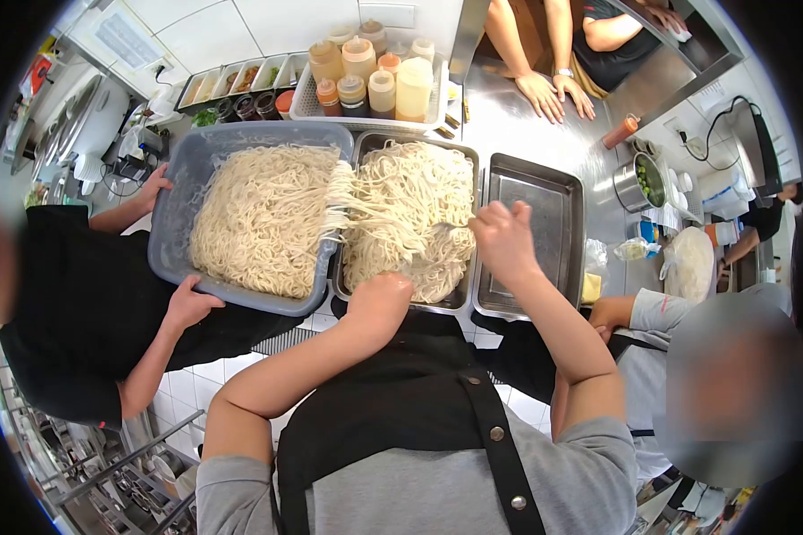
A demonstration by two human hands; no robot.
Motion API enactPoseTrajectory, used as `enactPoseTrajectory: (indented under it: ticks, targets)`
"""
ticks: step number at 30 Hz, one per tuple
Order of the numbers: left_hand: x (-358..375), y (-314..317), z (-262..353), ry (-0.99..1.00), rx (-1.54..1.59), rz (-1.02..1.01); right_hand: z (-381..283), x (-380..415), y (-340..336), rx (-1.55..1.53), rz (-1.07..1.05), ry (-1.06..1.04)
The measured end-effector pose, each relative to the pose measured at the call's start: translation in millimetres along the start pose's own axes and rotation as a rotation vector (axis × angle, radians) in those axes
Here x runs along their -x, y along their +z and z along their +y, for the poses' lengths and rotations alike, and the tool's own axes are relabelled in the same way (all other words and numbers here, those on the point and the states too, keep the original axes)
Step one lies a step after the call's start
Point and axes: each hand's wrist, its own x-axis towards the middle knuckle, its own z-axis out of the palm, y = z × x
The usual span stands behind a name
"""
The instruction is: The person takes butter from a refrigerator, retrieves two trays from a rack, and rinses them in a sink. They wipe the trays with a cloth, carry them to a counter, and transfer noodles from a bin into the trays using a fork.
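Note:
Pale noodles [415, 187] fill a metal tray [475, 294] in front of me. My right hand [504, 234] is closed around a metal utensil [446, 227], whose head is among the noodles at the tray's right side. At the tray's near edge, my left hand [382, 303] is closed in a fist over the noodles; what it grips is hidden. To the left, a person in black holds a tilted grey-blue tub [174, 205] by its side and near corner. More noodles [263, 214] lie in it, and strands drape over its right rim into the tray.
A second metal tray [531, 227] stands to the right. Behind are a white basket [303, 102] of squeeze bottles and a row of topping containers [241, 80]. A co-worker's hands [553, 94] rest on the steel counter [500, 125]. Another person stands close at right.

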Motion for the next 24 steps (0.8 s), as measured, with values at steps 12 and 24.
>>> enactPoseTrajectory:
  ticks: [12,24]
  targets:
    - [-10.0,-41.0,-22.2,0.049,-0.081,0.004,-80.2,72.1,1.7,0.15,-0.054,0.409]
    - [-8.1,-42.5,-38.3,0.156,-0.071,-0.044,-87.8,75.7,-52.2,0.234,-0.092,0.601]
